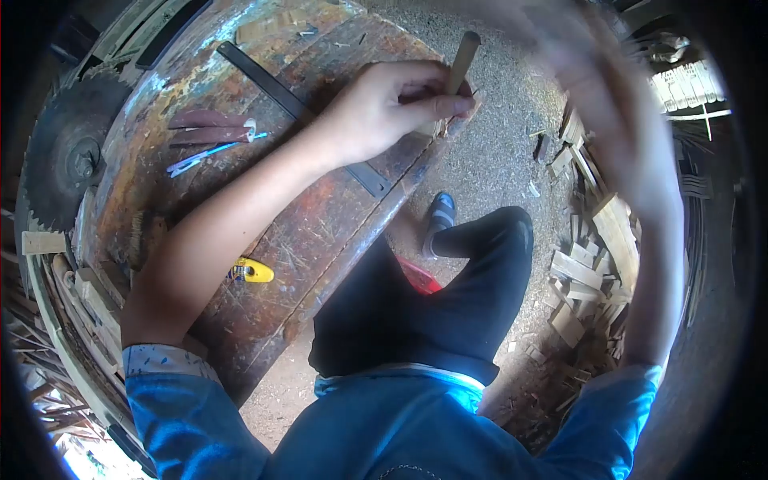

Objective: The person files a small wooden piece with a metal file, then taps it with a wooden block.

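Observation:
My left hand is closed round an upright tool with a wooden handle, which looks like a chisel, at the edge of the workbench. Its lower end is hidden by my fingers, and a bit of pale wood shows beneath them. Under my left wrist a long dark flat bar lies across the bench top. My right hand is raised on the right, apart from the bench. Motion smears its fingers, so I cannot make out whether it holds anything.
On the bench lie a blue pen-like item, brown handle-like pieces and a small yellow tool. A large circular saw blade stands at the left. Wood offcuts are heaped on the sawdust-covered floor at right.

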Action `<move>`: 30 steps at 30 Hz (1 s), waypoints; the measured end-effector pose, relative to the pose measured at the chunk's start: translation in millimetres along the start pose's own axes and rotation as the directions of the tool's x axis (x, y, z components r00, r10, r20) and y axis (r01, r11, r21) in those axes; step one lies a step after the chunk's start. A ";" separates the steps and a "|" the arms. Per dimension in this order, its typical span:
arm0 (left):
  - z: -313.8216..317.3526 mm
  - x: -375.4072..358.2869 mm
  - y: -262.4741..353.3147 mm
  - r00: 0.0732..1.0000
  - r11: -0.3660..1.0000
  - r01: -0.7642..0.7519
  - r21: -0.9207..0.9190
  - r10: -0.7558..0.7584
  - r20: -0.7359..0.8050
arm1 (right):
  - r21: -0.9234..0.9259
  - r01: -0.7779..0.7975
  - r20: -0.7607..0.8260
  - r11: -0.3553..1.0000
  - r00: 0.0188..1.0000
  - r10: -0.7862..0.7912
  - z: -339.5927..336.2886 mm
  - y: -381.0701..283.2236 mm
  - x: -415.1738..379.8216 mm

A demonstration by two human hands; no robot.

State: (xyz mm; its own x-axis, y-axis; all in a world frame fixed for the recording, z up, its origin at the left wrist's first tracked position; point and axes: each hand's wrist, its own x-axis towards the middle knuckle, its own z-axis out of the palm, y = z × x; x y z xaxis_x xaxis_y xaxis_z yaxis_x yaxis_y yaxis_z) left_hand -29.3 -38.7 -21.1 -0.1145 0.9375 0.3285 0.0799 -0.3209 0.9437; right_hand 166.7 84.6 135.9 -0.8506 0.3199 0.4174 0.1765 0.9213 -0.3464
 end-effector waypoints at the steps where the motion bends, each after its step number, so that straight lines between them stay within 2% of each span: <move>1: -0.8 -0.7 3.3 0.996 0.991 0.085 0.107 -0.086 0.004 | -0.259 0.144 0.193 0.955 0.977 -0.096 5.7 -12.3 0.8; 3: 0.7 2.4 2.7 0.998 0.996 0.058 0.063 -0.057 -0.009 | -0.190 0.001 -0.023 0.982 1.000 -0.005 -15.8 -2.7 -0.6; 5: 1.5 0.8 -2.6 1.000 1.000 0.008 -0.005 -0.008 -0.009 | 0.175 -0.034 -0.224 0.984 0.972 0.074 -29.8 19.8 3.0; 6: 1.1 -0.8 -2.6 1.000 1.000 0.021 0.006 -0.021 -0.009 | 0.004 -0.023 -0.222 1.000 0.975 0.023 -20.1 22.8 -2.6; 7: 0.9 -1.2 -1.3 0.999 0.999 0.034 0.020 -0.033 -0.008 | -0.167 -0.011 -0.216 0.986 0.976 -0.026 -1.2 19.1 -8.9; 8: 0.8 -0.1 1.0 0.999 0.999 0.041 0.032 -0.041 -0.006 | -0.200 0.061 -0.004 0.978 0.998 -0.063 -0.1 6.7 -8.1; 9: 0.3 0.7 4.0 0.998 0.997 0.067 0.044 -0.066 -0.014 | -0.201 0.140 0.208 0.970 0.973 -0.097 3.1 -14.4 -3.4; 10: 1.7 1.1 5.5 0.995 0.994 0.094 0.049 -0.093 -0.018 | -0.270 0.069 0.217 0.960 0.976 -0.009 -2.6 -20.3 -3.2; 12: 3.1 0.3 4.4 0.995 0.993 0.102 0.056 -0.102 -0.014 | -0.083 0.032 -0.114 0.996 0.993 -0.041 -0.7 -2.7 -9.6; 14: 0.2 -1.2 7.0 0.998 0.995 0.066 0.079 -0.067 0.011 | 0.184 0.026 -0.242 0.983 0.970 0.020 2.2 16.8 -11.7; 15: -0.3 -2.6 5.9 0.998 0.995 0.069 0.073 -0.069 0.000 | -0.052 0.042 -0.064 0.998 0.997 -0.045 8.7 5.1 -13.4; 16: 0.3 -2.6 2.7 0.998 0.996 0.065 0.066 -0.064 -0.010 | -0.285 0.101 0.125 0.953 0.990 -0.068 12.8 -6.1 -14.0; 17: 1.4 -0.9 1.2 0.998 0.997 0.060 0.055 -0.059 -0.015 | -0.133 0.017 0.112 0.991 0.994 -0.002 10.5 -2.1 -13.4; 18: 3.2 1.4 2.6 0.998 0.996 0.066 0.058 -0.065 -0.008 | -0.245 0.083 0.022 0.966 0.997 -0.080 3.2 -1.1 -10.5; 19: 3.5 1.7 5.2 0.997 0.995 0.075 0.061 -0.075 -0.009 | -0.039 -0.001 -0.080 0.999 0.997 -0.003 -4.5 4.0 -10.8; 20: 3.5 -0.5 5.9 0.996 0.994 0.090 0.065 -0.089 -0.014 | 0.101 -0.011 -0.182 0.995 0.983 0.029 -3.2 10.5 -9.7; 21: 3.1 -3.2 2.9 0.996 0.993 0.087 0.083 -0.087 -0.002 | 0.090 0.007 -0.182 0.996 0.983 0.009 1.9 11.9 -9.8; 23: -1.0 -0.7 -0.1 0.997 0.989 0.064 0.134 -0.069 0.029 | -0.228 0.156 0.095 0.961 0.986 -0.137 2.1 0.8 -9.2; 24: -0.8 0.7 2.7 0.997 0.989 0.070 0.131 -0.072 0.016 | -0.266 0.086 0.195 0.960 0.980 -0.034 2.8 -21.0 -9.2; 25: 2.2 0.2 3.5 0.997 0.990 0.074 0.116 -0.075 0.004 | -0.353 0.206 0.087 0.913 0.979 -0.187 -5.7 -13.0 -4.6; 26: 4.2 0.3 3.1 0.997 0.992 0.078 0.101 -0.077 -0.016 | -0.048 -0.078 -0.088 0.996 0.993 0.073 -12.0 6.0 -14.0; 27: 5.6 0.0 0.7 0.996 0.992 0.084 0.090 -0.083 -0.014 | 0.120 -0.027 -0.167 0.992 0.985 0.047 -8.3 14.1 -11.8; 29: 5.1 -2.1 -2.1 0.995 0.991 0.104 0.083 -0.103 -0.010 | -0.198 0.157 -0.013 0.968 0.987 -0.163 -0.6 14.9 -11.1; 30: 3.5 -1.1 0.2 0.994 0.990 0.109 0.087 -0.109 -0.007 | -0.263 0.145 0.228 0.954 0.970 -0.084 7.8 -6.6 -13.1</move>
State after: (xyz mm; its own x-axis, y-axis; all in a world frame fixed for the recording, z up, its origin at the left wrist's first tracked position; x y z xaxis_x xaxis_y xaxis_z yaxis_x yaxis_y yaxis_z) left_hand -25.8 -39.3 -21.4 -0.1294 0.9659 0.2244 0.1523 -0.2043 0.9670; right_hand 172.7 72.6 126.1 -0.9530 0.1824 0.2420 0.1757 0.9832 -0.0492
